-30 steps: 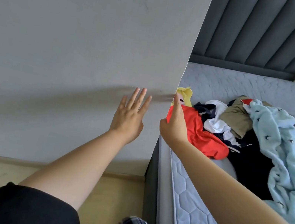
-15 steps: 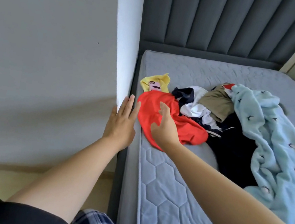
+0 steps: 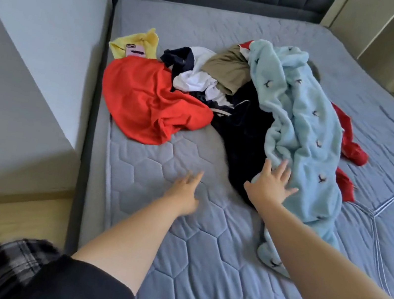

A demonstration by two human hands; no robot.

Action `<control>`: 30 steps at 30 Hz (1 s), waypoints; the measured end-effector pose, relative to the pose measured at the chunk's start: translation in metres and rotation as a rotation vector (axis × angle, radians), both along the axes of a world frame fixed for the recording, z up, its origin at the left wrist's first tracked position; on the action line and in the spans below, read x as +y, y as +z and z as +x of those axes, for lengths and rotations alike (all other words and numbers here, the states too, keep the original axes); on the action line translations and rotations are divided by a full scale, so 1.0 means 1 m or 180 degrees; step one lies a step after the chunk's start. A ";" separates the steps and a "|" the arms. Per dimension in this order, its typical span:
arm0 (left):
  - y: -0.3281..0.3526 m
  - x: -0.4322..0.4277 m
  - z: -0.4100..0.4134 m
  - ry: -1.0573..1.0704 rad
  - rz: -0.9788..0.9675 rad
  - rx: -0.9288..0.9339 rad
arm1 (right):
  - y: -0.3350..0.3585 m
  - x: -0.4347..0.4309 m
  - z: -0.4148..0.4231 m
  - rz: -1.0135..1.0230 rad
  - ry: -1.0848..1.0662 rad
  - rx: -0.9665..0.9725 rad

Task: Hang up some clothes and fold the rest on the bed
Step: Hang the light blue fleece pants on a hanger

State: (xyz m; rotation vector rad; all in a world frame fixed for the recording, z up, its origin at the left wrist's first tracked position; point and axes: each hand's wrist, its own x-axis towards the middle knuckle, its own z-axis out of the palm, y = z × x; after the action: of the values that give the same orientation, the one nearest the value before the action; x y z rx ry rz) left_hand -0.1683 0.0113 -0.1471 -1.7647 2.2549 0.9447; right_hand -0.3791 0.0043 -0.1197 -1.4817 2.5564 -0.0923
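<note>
At frame centre the clothes [image 3: 229, 76] lie heaped on the bed [image 3: 186, 252], nothing folded or hung yet. My left hand [image 3: 183, 194] and right hand [image 3: 269, 185] are empty and spread wide, the right one at the blue fleece [image 3: 300, 114].

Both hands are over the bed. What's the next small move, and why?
Probably close the right hand on the blue fleece: its spread fingers lie at the fleece's edge, gripping nothing, and the fleece tops the pile.
</note>
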 end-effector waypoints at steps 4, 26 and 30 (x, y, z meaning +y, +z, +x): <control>-0.032 0.021 0.001 -0.0324 0.0116 -0.0239 | -0.038 0.033 -0.035 0.0216 -0.0666 -0.0880; -0.034 0.048 0.117 0.3222 0.1673 0.4428 | 0.011 0.031 0.138 -0.1405 0.0443 -0.1624; -0.032 0.051 0.113 0.3229 0.1802 0.4338 | -0.024 0.034 0.104 -0.0239 -0.0380 -0.1812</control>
State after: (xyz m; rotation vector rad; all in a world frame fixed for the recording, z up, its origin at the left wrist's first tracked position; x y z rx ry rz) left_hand -0.0549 0.0622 -0.1794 -2.1317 0.7286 3.2568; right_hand -0.2746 0.0382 -0.1433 -1.1140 2.1832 -0.5470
